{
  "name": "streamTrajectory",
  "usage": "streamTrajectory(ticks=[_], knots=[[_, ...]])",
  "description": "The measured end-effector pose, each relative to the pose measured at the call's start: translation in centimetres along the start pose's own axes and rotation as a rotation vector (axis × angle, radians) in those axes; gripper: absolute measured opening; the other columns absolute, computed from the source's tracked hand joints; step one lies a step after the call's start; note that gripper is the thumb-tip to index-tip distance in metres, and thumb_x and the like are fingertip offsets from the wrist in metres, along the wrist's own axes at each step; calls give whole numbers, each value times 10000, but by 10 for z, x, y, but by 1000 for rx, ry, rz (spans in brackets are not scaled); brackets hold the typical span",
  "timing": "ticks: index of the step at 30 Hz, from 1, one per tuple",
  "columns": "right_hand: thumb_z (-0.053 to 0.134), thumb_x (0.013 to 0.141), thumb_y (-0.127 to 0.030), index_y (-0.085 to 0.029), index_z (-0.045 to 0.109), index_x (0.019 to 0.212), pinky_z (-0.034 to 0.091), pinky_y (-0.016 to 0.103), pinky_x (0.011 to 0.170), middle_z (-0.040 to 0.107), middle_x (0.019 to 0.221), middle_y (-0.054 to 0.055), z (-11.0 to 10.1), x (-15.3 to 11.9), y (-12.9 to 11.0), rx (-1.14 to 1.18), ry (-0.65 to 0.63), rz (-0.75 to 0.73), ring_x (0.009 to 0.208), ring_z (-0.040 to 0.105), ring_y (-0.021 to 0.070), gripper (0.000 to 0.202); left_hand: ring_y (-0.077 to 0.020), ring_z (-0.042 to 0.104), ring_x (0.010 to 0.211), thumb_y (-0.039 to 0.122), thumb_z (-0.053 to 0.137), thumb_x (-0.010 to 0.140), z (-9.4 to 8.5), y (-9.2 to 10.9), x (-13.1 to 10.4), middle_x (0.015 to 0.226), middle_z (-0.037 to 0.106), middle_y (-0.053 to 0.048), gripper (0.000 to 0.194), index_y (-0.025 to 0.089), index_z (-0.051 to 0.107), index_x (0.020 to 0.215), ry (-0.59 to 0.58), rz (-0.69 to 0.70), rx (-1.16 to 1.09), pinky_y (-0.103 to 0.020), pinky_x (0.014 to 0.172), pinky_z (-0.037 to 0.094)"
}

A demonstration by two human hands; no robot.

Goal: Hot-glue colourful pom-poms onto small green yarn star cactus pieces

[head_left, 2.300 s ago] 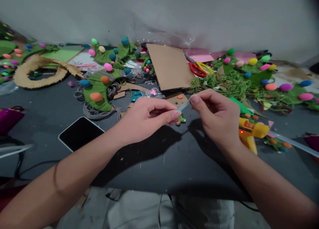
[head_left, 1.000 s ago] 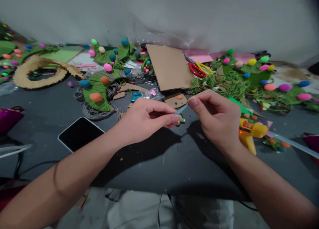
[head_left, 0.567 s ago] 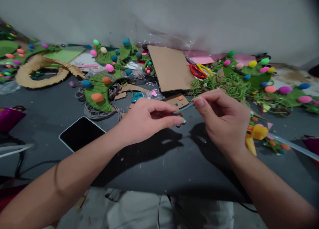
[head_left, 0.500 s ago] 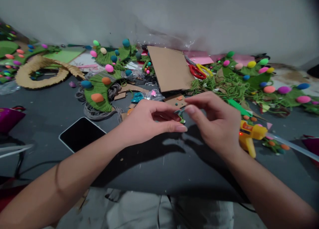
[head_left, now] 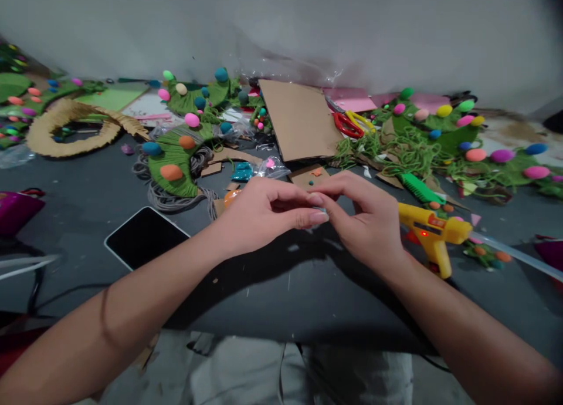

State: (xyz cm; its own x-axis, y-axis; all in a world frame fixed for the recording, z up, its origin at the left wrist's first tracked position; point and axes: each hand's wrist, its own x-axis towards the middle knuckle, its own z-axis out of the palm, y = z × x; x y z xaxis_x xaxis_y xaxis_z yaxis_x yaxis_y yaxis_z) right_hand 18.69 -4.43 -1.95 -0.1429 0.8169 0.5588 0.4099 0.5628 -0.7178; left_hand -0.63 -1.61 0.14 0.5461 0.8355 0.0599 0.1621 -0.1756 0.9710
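My left hand [head_left: 268, 214] and my right hand [head_left: 363, 217] meet above the dark table [head_left: 264, 302], their fingertips touching. Both are closed around something small that is almost wholly hidden; only a pale bluish bit shows beside the thumbs. Just behind the fingers lies a piece of cardboard [head_left: 301, 176] with small orange and teal bits on it. A yellow glue gun [head_left: 433, 232] with a lit red light rests to the right of my right hand. Left of my left wrist is a black phone [head_left: 145, 238].
Behind are a large cardboard sheet [head_left: 299, 120], red-handled scissors [head_left: 347, 125], green yarn scraps [head_left: 409, 149], a green comb-like piece [head_left: 420, 188] and a green yarn-wrapped shape [head_left: 173, 164] with coloured balls. A tan ring [head_left: 41, 132] lies at the left.
My right hand has moved left and its fingertips have come against those of my left hand. The small green and teal piece that showed between them is now mostly covered.
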Motion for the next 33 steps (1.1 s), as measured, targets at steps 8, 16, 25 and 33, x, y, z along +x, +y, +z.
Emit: streamTrajectory(ticks=[8,16,25,33], knots=[[697,956,-380,-230,760,988,543,250,748,751,931,-1,-5,3,-5,204,-62,220,838,682,124,166,-65,688,657,196,850,796,-1,-2,1,793,801,0,178,148,827,965,34,76,-37,-91,594,521],[686,959,-421,-239,770,1040,593,254,797,781,993,11,-9,8,-4,375,-192,337,901,720,141,216,-113,732,650,261,849,807,-4,2,-1,728,794,-11,117,180,844,891,60,76,26,-143,591,555],[696,950,-429,-258,670,1270,600,331,946,718,1273,55,-10,3,-11,553,-368,387,1169,691,205,364,-112,626,592,346,920,689,-9,1,-1,662,741,0,198,200,807,760,127,129,187,-202,545,480],[736,916,-462,-260,562,1443,541,366,1088,613,1475,89,-10,0,-3,712,-507,459,1371,585,227,591,-142,651,633,378,929,679,-8,2,-2,712,768,-9,204,226,812,747,79,188,228,-240,598,510]])
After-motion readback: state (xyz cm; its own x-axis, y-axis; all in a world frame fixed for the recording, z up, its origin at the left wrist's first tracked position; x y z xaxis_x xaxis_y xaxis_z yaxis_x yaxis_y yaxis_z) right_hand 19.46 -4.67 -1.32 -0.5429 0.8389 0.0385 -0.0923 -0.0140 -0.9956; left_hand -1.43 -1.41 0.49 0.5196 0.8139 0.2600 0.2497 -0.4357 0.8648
